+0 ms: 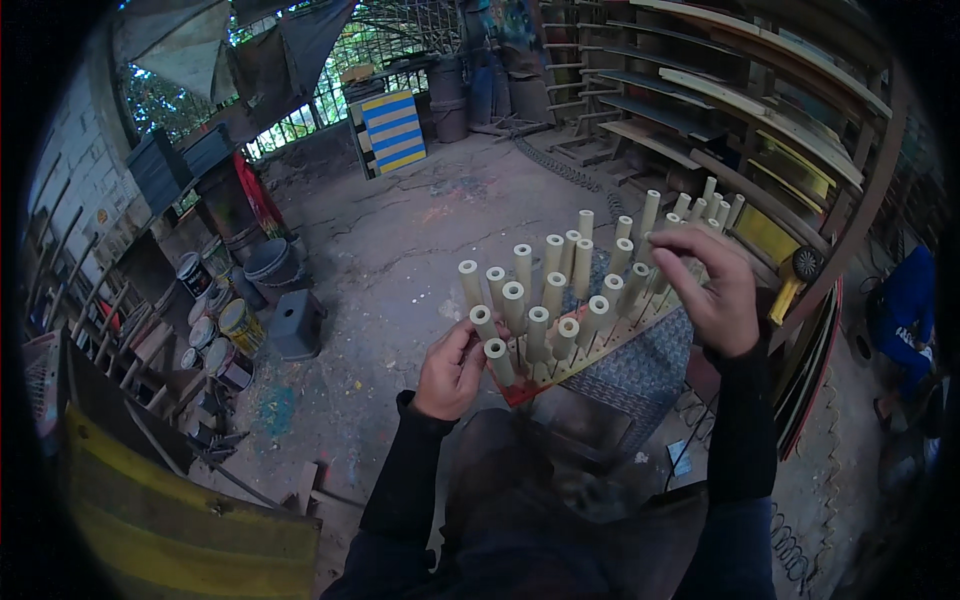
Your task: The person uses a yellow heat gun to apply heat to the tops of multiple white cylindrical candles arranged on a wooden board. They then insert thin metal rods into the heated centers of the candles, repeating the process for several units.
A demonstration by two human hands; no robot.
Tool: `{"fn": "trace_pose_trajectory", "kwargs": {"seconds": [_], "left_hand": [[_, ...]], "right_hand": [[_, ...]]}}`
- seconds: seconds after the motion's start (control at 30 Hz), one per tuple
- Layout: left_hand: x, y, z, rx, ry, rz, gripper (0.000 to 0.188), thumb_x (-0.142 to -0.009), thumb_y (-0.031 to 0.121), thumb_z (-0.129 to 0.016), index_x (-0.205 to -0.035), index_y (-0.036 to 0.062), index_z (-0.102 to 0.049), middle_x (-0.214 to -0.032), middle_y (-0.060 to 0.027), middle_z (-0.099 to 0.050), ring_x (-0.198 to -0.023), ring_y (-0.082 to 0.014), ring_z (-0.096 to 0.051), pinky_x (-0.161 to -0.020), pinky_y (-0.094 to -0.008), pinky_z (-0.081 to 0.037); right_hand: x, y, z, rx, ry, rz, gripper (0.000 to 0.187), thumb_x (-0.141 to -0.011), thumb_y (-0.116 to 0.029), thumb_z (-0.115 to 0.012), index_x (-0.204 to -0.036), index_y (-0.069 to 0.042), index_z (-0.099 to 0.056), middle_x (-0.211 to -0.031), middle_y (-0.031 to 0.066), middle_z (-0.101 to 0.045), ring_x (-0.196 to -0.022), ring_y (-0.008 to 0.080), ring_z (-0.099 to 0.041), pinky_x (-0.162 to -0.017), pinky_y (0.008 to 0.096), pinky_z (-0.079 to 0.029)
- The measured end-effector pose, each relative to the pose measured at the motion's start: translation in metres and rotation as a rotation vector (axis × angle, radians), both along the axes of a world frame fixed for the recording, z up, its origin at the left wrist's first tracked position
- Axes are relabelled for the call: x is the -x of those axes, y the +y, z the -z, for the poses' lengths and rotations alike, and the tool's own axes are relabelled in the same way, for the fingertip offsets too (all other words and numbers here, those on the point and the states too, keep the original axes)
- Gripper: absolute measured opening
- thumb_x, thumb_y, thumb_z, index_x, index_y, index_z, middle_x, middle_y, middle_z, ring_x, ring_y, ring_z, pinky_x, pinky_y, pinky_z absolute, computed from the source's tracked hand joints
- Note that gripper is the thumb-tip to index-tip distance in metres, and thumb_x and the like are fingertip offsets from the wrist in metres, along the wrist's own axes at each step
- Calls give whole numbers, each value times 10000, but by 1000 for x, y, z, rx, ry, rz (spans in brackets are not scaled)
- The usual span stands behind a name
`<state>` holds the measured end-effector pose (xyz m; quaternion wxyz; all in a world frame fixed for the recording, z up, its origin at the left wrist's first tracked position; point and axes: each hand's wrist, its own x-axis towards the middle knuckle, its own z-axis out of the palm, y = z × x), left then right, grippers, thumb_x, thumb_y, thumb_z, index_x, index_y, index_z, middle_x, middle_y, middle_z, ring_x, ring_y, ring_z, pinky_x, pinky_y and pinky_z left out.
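Several pale hollow tubes stand upright on thin rods in a board with a reddish edge, in front of me. At the board's near left corner, my left hand is closed around the lower part of one pale tube. Above the right side of the board, my right hand is bent, with thumb and forefinger tips brought together beside the tube tops. What lies between those fingertips, if anything, is too small to make out. A patterned grey cover lies beneath the board.
Paint cans, a black bucket and a grey stool stand on the left. A rack of boards rises at the back right, with a yellow-handled tool nearby. Another person in blue sits far right.
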<state>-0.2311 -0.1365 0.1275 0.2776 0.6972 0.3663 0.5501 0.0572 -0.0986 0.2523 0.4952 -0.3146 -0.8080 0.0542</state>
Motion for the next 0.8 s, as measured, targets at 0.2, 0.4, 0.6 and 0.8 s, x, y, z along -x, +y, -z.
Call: {"fn": "trace_pose_trajectory", "kwargs": {"seconds": [0.2,0.4,0.6,0.8], "left_hand": [[-6,2,-1,7,-16,-27,276,-882,-51,-440,-1153,-47,-495,-1001,-114,-618,-963,-177,-605,-842,-294,-481],[-6,4,3,89,-112,22,282,-827,-83,-477,-1103,-44,-518,-990,-94,-605,-967,-163,-589,-852,-292,-480],[-1,9,11,136,-70,44,256,-823,-62,-540,-1078,-42,-541,-972,-89,-613,-942,-154,-598,-839,-287,-484],[-3,8,13,132,-83,13,239,-835,-27,-575,-1073,-41,-555,-953,-83,-631,-912,-150,-612,-819,-288,-491]], "right_hand": [[35,53,-33,160,-771,231,397,-804,-370,-663,-948,1,-661,-853,169,-647,-892,306,-618,-786,403,-483],[54,75,-25,269,-939,185,399,-713,-341,-713,-913,2,-671,-831,165,-656,-853,302,-637,-773,384,-502],[55,84,-35,512,-995,7,324,-671,-234,-697,-957,-84,-680,-834,139,-665,-821,274,-639,-745,367,-493],[59,88,-34,506,-1015,-23,283,-676,-215,-721,-931,-95,-705,-828,128,-668,-819,269,-639,-746,363,-489]]}}
